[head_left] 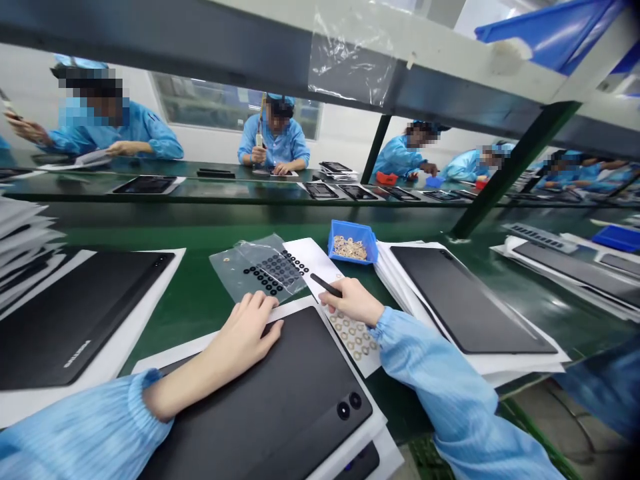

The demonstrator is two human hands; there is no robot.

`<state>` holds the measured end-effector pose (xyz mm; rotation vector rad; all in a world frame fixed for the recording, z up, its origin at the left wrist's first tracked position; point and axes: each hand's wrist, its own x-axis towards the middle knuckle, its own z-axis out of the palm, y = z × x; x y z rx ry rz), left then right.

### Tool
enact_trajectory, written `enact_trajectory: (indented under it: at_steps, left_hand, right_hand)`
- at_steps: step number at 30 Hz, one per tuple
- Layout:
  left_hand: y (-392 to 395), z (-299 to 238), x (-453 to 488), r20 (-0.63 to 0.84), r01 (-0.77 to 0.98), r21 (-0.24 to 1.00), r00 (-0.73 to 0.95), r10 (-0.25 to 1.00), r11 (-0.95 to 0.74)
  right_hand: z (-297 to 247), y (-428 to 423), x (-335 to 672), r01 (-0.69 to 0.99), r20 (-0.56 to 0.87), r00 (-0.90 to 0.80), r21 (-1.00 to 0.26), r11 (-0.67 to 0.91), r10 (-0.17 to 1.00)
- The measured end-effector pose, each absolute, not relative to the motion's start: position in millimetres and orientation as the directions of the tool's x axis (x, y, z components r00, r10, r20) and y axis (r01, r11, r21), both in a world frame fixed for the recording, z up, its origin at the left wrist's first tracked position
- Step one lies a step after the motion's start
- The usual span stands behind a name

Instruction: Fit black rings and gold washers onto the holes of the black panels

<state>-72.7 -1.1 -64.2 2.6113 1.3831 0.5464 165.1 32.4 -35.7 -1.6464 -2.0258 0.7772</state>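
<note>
A dark tablet back cover (295,393) lies on white paper right in front of me, its two camera holes near the right corner. My left hand (240,340) rests flat on the cover's upper edge, fingers stretched out. My right hand (353,300) is closed on a thin black pen-like tool (325,285), above a white sheet of small ring stickers (355,333). Just beyond lies a clear sheet of black ring stickers (270,272).
A small blue tray (367,241) of tan rings stands behind my right hand. More dark tablet covers (465,300) (75,313) lie on paper at right and left on the green belt. Several people in blue coats work across the line under a metal shelf.
</note>
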Motion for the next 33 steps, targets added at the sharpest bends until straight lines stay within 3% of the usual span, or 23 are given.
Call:
enact_trajectory:
  at_steps: [11, 14, 20, 25, 29, 33]
  left_hand:
    - [0, -68, -71, 0.220, 0.815, 0.314, 0.436, 0.872, -0.487]
    - [2, -68, -71, 0.220, 0.802, 0.342, 0.439, 0.871, -0.491]
    - [1, -49, -70, 0.254, 0.757, 0.397, 0.453, 0.855, -0.519]
    - [-7, -37, -66, 0.208, 0.769, 0.434, 0.422, 0.882, -0.470]
    - [-2, -10, -77, 0.202, 0.823, 0.385, 0.366, 0.908, -0.417]
    - [16, 42, -143, 0.332, 0.929, 0.272, 0.155, 0.931, -0.252]
  right_hand:
    - [-53, 39, 164, 0.685, -0.088, -0.259, -0.719, 0.118, 0.962]
    - [-55, 40, 163, 0.642, -0.047, -0.257, -0.755, 0.134, 0.965]
    - [-46, 34, 157, 0.474, 0.144, -0.178, -0.855, 0.213, 0.974]
    - [-41, 25, 152, 0.284, 0.106, -0.165, -0.947, 0.150, 0.981]
    - [-40, 24, 149, 0.142, 0.035, -0.180, -0.988, 0.061, 0.983]
    - [-39, 29, 151, 0.033, 0.028, -0.156, -0.999, 0.034, 0.987]
